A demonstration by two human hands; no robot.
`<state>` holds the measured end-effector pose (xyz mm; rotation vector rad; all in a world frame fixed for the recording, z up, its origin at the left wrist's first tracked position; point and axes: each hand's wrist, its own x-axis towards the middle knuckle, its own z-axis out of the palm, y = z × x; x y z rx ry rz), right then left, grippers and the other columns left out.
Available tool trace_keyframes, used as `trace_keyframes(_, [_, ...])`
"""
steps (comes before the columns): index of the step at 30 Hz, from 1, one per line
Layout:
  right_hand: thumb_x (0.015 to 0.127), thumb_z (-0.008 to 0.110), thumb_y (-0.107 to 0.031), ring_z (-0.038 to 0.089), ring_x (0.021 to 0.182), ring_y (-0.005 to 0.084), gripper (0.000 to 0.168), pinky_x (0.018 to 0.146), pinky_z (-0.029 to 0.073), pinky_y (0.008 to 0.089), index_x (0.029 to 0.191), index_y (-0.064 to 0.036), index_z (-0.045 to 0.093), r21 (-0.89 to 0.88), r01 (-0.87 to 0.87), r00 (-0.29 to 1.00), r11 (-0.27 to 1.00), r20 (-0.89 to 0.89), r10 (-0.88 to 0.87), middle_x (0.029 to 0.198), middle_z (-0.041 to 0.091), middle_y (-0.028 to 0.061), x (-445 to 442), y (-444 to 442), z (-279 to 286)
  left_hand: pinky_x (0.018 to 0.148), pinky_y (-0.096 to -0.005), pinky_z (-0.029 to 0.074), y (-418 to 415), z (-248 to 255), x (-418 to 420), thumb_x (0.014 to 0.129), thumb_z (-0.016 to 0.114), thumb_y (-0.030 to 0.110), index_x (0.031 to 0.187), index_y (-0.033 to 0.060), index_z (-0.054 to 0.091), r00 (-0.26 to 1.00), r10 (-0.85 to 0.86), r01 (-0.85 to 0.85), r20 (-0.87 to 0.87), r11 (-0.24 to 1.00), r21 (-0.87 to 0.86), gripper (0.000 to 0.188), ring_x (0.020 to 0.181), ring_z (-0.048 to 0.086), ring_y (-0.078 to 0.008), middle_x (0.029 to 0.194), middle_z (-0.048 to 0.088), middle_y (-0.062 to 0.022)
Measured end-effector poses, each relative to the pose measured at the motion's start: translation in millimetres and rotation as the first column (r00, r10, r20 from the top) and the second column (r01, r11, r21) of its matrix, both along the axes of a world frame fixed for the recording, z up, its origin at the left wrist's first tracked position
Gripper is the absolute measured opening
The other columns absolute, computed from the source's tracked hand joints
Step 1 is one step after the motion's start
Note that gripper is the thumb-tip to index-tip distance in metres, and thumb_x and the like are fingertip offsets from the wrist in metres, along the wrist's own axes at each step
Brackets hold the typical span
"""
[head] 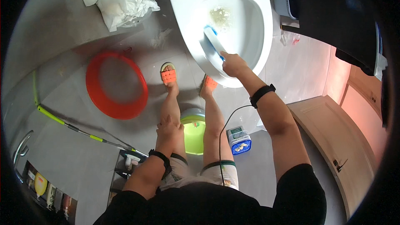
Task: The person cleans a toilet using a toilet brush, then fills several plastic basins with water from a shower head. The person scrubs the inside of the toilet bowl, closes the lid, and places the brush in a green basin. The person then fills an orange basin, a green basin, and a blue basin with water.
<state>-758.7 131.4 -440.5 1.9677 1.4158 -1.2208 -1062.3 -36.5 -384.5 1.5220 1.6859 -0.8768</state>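
My right hand (233,64) is closed around the near end of a white scrubbing brush (214,40) with blue bristles. The brush lies against the left inner wall of a white toilet bowl (253,50), its far end close to the foamy, yellowish water (220,16). The toilet's seat and lid are raised at the top of the view. My left hand (169,130) rests on my left knee, fingers spread, with no object in it. Black bands circle both wrists, and a thin cable hangs from the right one.
A red basin (140,100) stands on the floor at left, beyond a green and silver pole (72,127). A yellow-green basin (194,137) sits between my legs, blue-lidded tubs (241,147) beside them. Crumpled white plastic (125,3) lies upper left; a wooden door (331,137) is at right.
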Motion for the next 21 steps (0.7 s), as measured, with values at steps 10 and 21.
trace_keyframes(10, [0.086, 0.046, -0.021, 0.053, 0.052, 0.0182, 0.045, 0.043, 0.043, 0.0303, 0.13, -0.01, 0.043, -0.163, 0.422, 0.721, 0.892, -0.536, -0.439, 0.07, 0.055, 0.012, -9.2, 44.1, 10.8, 0.087, -0.0454, 0.044, -5.8, -11.7, -1.2, 0.075, 0.059, 0.041, 0.127, 0.0049, 0.042, 0.999, 0.033, -0.034, -0.018, 0.999, -0.029, 0.066, 0.105, 0.049, -0.0379, 0.127, 0.04, -0.0229])
trace_keyframes(21, [0.089, 0.045, -0.022, 0.042, 0.045, 0.012, 0.036, 0.037, 0.03, 0.0232, 0.124, -0.018, 0.036, -0.447, 0.894, -0.197, -0.026, -0.34, -0.92, 0.065, 0.045, 0.0041, -22.4, 42.5, -64.9, 0.096, -0.0449, 0.038, 10.3, -5.4, 0.0, 0.078, 0.059, 0.041, 0.132, 0.0077, 0.038, 0.997, 0.039, -0.045, -0.069, 0.995, -0.088, 0.067, 0.115, 0.043, -0.0395, 0.133, 0.038, -0.0198])
